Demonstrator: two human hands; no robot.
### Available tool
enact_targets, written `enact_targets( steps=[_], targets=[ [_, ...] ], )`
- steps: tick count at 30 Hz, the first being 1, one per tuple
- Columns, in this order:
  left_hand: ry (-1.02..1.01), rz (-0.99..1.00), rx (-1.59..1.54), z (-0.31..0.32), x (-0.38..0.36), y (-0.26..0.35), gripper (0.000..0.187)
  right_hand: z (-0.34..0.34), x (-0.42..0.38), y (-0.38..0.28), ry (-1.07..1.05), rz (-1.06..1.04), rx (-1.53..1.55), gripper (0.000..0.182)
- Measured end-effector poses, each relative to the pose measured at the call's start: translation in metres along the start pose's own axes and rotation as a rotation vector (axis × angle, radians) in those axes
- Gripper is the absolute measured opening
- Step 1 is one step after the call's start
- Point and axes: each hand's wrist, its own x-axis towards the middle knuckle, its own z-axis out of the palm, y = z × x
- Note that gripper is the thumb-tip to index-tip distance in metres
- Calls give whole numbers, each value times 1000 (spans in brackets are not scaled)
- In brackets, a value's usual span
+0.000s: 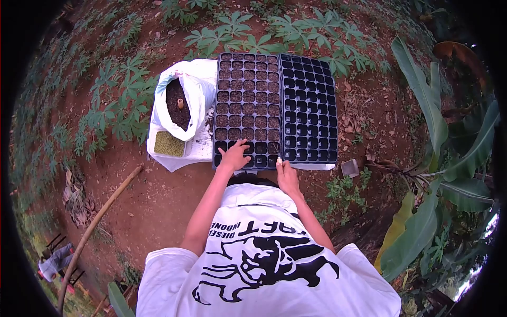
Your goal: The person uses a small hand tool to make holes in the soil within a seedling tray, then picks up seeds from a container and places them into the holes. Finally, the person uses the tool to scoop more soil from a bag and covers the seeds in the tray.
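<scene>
Left hand (235, 155): fingers spread on filled tray's near rows, released
Right hand (287, 177): fingers grasping small tool (279, 160), tip over near right cells
Filled tray (247, 120): soil in far rows, near cells dark
Second tray (309, 108): black, right side
Soil bag (196, 95): open, left
Green-grain container (169, 144): beside bag
</scene>
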Motion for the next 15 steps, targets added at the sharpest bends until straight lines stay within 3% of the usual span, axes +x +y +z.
enact_targets(
  steps=[15],
  targets=[
    [5, 7, 0, -1, -2, 1, 54, -7, 0, -18, -92, 74, -15, 37]
  ],
)
